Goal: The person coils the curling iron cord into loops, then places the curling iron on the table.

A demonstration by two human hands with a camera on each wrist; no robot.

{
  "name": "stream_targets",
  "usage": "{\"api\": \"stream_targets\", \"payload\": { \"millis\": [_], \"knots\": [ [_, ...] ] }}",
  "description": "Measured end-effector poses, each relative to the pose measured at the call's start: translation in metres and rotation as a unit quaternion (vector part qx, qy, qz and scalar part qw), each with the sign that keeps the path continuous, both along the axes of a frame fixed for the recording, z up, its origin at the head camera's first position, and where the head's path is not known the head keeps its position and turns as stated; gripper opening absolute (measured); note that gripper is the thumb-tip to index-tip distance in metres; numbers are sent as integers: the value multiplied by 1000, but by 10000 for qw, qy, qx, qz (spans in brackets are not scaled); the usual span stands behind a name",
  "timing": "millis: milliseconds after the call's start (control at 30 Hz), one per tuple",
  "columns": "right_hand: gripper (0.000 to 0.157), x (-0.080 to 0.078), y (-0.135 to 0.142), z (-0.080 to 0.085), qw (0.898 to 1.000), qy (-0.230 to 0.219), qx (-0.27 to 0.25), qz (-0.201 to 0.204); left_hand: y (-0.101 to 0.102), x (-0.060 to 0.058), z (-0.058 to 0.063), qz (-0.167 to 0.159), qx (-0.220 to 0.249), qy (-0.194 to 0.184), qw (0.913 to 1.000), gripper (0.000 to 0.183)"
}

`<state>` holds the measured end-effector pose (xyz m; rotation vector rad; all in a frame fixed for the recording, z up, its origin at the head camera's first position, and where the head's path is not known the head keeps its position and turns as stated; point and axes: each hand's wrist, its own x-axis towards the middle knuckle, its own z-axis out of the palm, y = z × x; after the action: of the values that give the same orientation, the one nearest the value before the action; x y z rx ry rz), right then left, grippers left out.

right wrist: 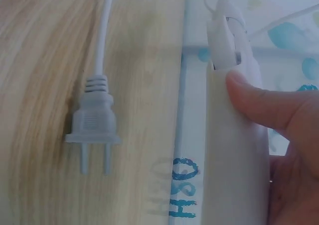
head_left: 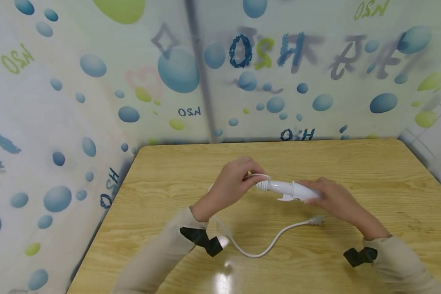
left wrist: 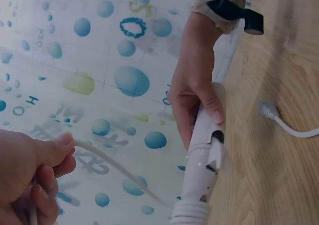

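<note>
What looks like a white curling iron (head_left: 281, 187) is held above the table. My right hand (head_left: 330, 196) grips its wide end, with the thumb (right wrist: 254, 98) lying along the body near a lever-like piece (right wrist: 224, 41). My left hand (head_left: 235, 181) pinches the white power cord (left wrist: 117, 168) between thumb and fingers, beside the iron's narrow end. Turns of cord (left wrist: 190, 214) are wound round that end. From the left hand, the rest of the cord runs down onto the table in a curve, ending in a two-pin plug (right wrist: 94, 118).
A wood-grain table (head_left: 161, 171) lies under both hands. Behind it and on the left stand walls with a bubble print (head_left: 178, 71). Black wrist mounts (head_left: 202, 241) sit on both beige sleeves. The plug (head_left: 316, 221) lies on the tabletop below the right hand.
</note>
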<state>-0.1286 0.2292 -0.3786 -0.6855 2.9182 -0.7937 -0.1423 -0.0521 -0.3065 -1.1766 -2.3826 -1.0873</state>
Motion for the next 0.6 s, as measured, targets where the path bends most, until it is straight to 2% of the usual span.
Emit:
{"api": "stream_targets", "payload": {
  "millis": [233, 400, 500, 600],
  "knots": [
    [53, -2, -8, 7, 9992, 382, -26, -144, 6, 12, -1, -29, 389, 377, 9985, 4],
    [54, 0, -11, 9, 9968, 633, -36, -491, 4, 20, -6, 18, 533, 470, 9975, 5],
    [55, 0, -9, 10, 9934, 865, -188, -723, 1, 26, -14, -65, 664, 318, 9973, 7],
    [56, 0, -7, 13, 9896, 1110, -434, -808, -3, 30, -26, -165, 897, -51, 9958, 7]
  ]
}}
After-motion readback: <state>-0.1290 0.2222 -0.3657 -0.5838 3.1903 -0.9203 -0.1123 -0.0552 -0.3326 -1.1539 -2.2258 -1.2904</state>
